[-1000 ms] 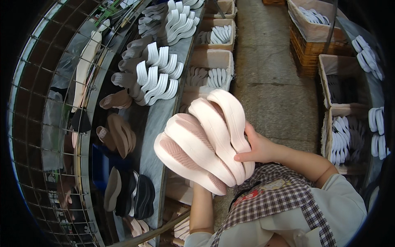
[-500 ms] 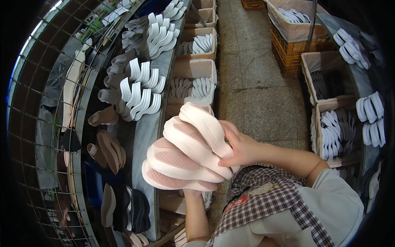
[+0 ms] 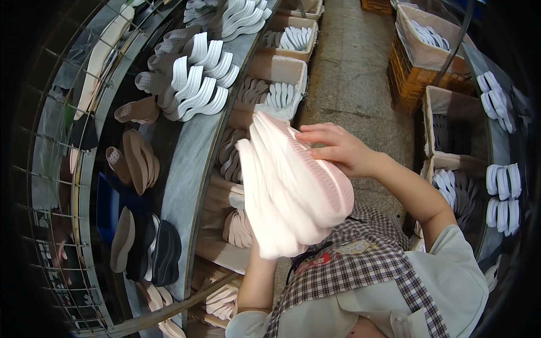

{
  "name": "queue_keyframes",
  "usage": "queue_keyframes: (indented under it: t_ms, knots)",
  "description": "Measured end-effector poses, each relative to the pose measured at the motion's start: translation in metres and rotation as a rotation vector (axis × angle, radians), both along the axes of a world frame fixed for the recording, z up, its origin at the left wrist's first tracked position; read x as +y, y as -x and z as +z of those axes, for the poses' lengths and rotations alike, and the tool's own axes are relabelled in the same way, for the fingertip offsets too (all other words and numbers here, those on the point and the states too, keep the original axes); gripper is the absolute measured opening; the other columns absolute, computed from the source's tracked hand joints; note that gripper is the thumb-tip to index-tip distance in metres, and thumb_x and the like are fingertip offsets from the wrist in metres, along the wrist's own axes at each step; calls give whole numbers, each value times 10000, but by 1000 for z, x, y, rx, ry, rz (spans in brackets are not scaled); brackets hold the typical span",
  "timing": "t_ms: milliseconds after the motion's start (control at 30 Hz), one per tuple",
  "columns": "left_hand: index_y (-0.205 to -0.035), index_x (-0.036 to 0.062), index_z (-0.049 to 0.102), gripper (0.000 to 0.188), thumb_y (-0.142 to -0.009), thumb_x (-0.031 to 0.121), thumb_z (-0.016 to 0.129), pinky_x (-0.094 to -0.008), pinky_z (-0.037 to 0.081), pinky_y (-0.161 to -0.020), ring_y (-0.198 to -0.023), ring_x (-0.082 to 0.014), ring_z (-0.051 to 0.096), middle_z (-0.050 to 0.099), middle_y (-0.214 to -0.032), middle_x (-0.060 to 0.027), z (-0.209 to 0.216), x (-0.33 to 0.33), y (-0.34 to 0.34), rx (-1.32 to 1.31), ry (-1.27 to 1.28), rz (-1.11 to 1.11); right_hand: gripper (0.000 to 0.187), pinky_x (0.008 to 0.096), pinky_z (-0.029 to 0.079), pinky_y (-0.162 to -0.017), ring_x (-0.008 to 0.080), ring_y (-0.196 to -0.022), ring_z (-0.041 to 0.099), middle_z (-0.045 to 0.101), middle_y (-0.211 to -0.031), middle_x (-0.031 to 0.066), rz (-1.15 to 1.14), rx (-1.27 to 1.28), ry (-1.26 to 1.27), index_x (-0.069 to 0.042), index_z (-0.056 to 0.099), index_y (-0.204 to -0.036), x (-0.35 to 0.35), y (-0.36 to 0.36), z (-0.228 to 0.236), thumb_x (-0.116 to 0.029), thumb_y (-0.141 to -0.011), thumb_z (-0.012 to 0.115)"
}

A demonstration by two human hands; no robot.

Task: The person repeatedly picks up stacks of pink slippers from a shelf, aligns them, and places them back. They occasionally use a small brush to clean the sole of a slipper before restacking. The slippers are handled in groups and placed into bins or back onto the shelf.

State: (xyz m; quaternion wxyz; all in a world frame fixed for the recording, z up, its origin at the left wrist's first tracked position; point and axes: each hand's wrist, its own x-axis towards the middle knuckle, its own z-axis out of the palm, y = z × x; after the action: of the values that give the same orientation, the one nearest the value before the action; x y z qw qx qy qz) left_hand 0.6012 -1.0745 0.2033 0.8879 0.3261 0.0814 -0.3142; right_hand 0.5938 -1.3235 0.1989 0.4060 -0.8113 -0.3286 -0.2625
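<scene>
A bunched stack of pale pink-and-white shoe soles is in front of my body, slightly blurred. Its pink patterned underside shows toward the right. My left forearm rises beneath the stack; the left hand supports it from below, with its fingers hidden behind the soles. My right hand touches the upper right side of the outermost sole, fingers stretched out and partly spread.
Left stands a grey metal shelf with white soles, brown soles and black soles, beside a wire grid. Lined bins line the aisle. Right are orange crates and another shelf.
The stack has been tipped more upright and turned, its pink underside now facing right. My right hand has loosened from its grip and moved upward, fingers straightened. The view has shifted.
</scene>
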Motion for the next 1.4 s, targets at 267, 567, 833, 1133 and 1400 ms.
queue_keyframes:
  t_ms: [267,567,833,1133,1400]
  knots:
    - [-1325,-53,391,571,-858,268,457,-481,385,-1006,-1170,-379,493,466,-1314,-243,-10,32,-10,73,47,-50,333,393,437,-958,258,-1145,535,540,-1259,180,384,826,-955,15,627,-1079,7,29,4,-224,-846,625]
    - [-1329,-58,376,600,-856,281,523,-503,373,-1007,-1185,-393,475,460,-1312,-251,-18,44,-12,53,113,-113,378,363,443,-935,204,-1072,549,530,-1238,133,289,828,-987,-18,609,-1001,23,34,-1,-309,-775,695]
    - [-1337,-55,363,614,-846,278,522,-500,370,-1009,-1185,-388,475,470,-1300,-244,-9,49,-7,38,33,-47,388,367,450,-928,212,-1072,547,530,-1221,142,357,824,-1051,-13,592,-1012,28,32,-1,-300,-771,693]
    - [-1346,-50,349,620,-838,265,513,-489,382,-999,-1169,-370,488,482,-1288,-232,-1,53,-1,13,8,16,416,370,440,-923,221,-1065,543,530,-1195,143,359,798,-1058,-19,573,-1011,32,32,0,-316,-737,671]
    - [-1350,-47,344,615,-842,260,507,-482,395,-992,-1162,-358,497,480,-1293,-229,9,56,5,-48,63,-25,428,360,418,-950,208,-1084,531,532,-1211,124,430,768,-1093,-3,564,-1040,33,29,-6,-301,-756,677]
